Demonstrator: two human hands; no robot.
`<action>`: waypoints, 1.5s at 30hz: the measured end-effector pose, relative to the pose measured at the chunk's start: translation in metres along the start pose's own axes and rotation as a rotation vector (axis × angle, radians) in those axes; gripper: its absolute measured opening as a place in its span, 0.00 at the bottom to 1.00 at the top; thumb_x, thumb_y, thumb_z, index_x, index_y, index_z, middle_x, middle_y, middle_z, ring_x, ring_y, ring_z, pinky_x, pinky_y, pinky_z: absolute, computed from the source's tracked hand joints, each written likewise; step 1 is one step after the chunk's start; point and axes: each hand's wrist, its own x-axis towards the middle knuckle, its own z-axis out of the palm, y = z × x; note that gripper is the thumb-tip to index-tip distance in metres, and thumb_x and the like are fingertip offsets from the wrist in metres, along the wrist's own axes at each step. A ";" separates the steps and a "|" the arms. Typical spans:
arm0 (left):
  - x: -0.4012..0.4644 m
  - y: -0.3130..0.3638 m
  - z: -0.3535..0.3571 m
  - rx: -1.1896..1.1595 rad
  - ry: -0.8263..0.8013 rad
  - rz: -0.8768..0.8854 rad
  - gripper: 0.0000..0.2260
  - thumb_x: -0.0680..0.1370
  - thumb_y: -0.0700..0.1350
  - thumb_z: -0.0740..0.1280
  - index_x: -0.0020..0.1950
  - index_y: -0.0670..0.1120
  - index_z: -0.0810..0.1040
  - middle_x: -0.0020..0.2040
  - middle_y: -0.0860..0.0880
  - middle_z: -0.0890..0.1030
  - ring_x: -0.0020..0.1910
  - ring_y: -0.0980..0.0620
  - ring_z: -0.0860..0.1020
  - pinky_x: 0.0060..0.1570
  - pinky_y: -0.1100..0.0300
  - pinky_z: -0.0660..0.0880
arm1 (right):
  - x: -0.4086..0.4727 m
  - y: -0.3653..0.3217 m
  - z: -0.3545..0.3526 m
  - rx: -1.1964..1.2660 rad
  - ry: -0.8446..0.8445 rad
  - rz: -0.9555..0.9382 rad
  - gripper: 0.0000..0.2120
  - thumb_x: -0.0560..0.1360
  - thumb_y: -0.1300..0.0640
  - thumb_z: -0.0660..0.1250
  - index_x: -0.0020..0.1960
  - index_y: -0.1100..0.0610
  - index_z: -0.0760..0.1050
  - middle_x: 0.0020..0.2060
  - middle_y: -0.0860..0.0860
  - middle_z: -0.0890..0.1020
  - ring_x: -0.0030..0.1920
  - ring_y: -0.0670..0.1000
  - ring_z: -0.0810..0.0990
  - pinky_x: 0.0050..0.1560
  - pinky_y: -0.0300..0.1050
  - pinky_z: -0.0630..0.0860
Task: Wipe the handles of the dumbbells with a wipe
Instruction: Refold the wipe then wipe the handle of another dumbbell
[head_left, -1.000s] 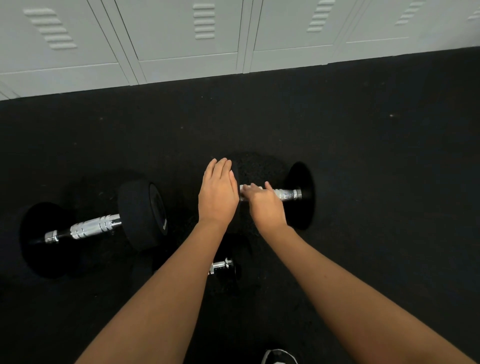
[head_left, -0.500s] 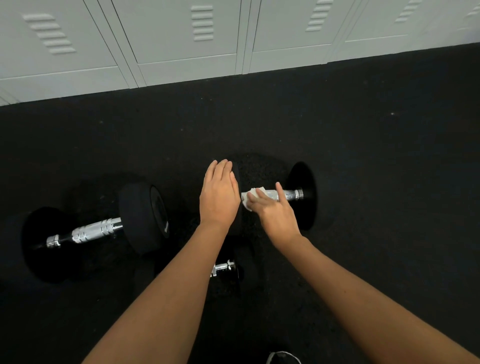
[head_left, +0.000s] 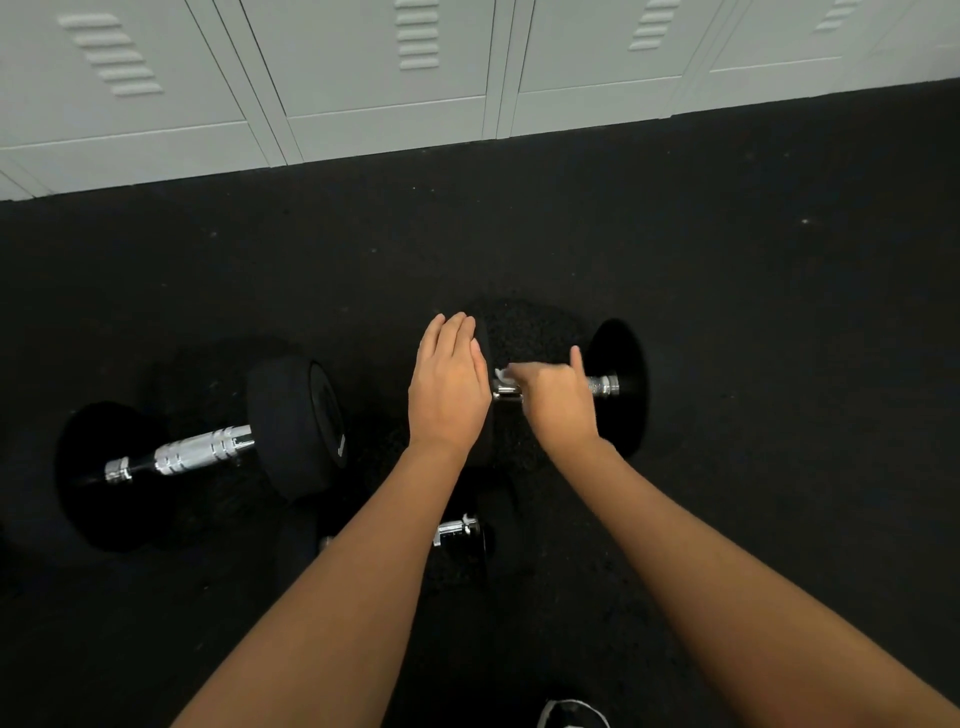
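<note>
On black floor (head_left: 753, 322), beside lockers (head_left: 389, 78)

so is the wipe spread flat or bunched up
Bunched: only a small crumpled white bit of the wipe shows at the right hand on the handle.

Both bare forearms extend forward from the lower frame edge. The left hand (head_left: 449, 387) lies flat, palm down, fingers straight and held together, pressing on the black rubber dumbbell head (head_left: 480, 441). The right hand (head_left: 558, 397), motion-blurred, curls its fingers around the crumpled white wipe (head_left: 503, 374), thumb raised.
</note>
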 end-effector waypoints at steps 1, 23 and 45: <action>-0.001 0.000 0.000 0.005 0.007 0.004 0.24 0.80 0.47 0.45 0.65 0.38 0.72 0.64 0.43 0.75 0.69 0.46 0.68 0.68 0.52 0.67 | 0.009 -0.007 -0.003 0.024 -0.059 0.012 0.14 0.75 0.66 0.61 0.57 0.55 0.78 0.46 0.53 0.83 0.53 0.55 0.79 0.73 0.53 0.49; -0.004 0.000 -0.001 0.000 0.029 0.019 0.23 0.79 0.45 0.47 0.63 0.37 0.75 0.62 0.42 0.77 0.67 0.44 0.71 0.63 0.50 0.71 | -0.002 -0.008 0.016 0.083 -0.049 -0.044 0.15 0.75 0.68 0.61 0.58 0.55 0.76 0.50 0.55 0.81 0.55 0.58 0.78 0.61 0.51 0.73; -0.004 -0.001 0.003 0.010 0.054 0.017 0.22 0.79 0.45 0.47 0.62 0.37 0.75 0.61 0.43 0.78 0.66 0.45 0.71 0.63 0.51 0.72 | -0.026 -0.006 0.004 0.109 -0.098 -0.155 0.21 0.74 0.71 0.60 0.65 0.58 0.73 0.67 0.54 0.72 0.68 0.55 0.70 0.60 0.52 0.74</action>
